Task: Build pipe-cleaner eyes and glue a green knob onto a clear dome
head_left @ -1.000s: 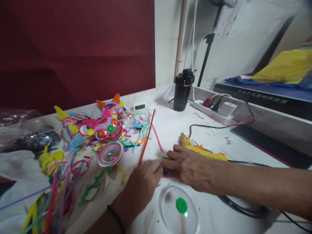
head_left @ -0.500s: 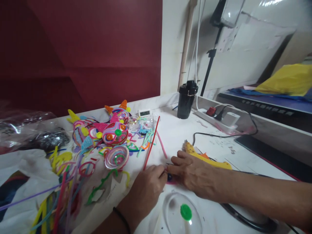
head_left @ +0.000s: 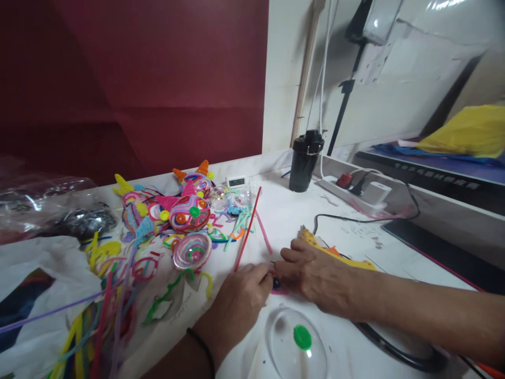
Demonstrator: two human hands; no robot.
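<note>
Centrally, left hand (head_left: 246, 292): bent low over the counter (head_left: 284, 210), thumb and fingers drawn in toward each other; their tips are hidden, so I cannot tell whether they pinch anything. A black band (head_left: 202, 347) circles the wrist.
Right hand (head_left: 300, 271): facing the left, fingers bent, fingertips down at the same spot; I cannot tell if they are clamped on something.
Dark bead (head_left: 276, 283): on the counter between the hands, close against the right fingers, a pink piece (head_left: 281, 291) showing under it, both partly covered.
Red stem (head_left: 248, 226): slants away from the left hand, its near end at the knuckles; whether it is gripped is unclear.
Pink stem (head_left: 264, 232): just right of the red one.
Clear dome (head_left: 276, 342): on the near side of the hands, with a green disc (head_left: 302, 337).
Glue gun (head_left: 361, 263): lies beyond the right hand and wrist, partly hidden.
Bowl (head_left: 192, 251): left of the red stem, lined with pink coils.
Fish (head_left: 189, 213): behind the bowl, with button eyes.
Cup (head_left: 302, 163): upright at the back, black.
Power strip (head_left: 351, 195): right of the cup, plugs in it.
</note>
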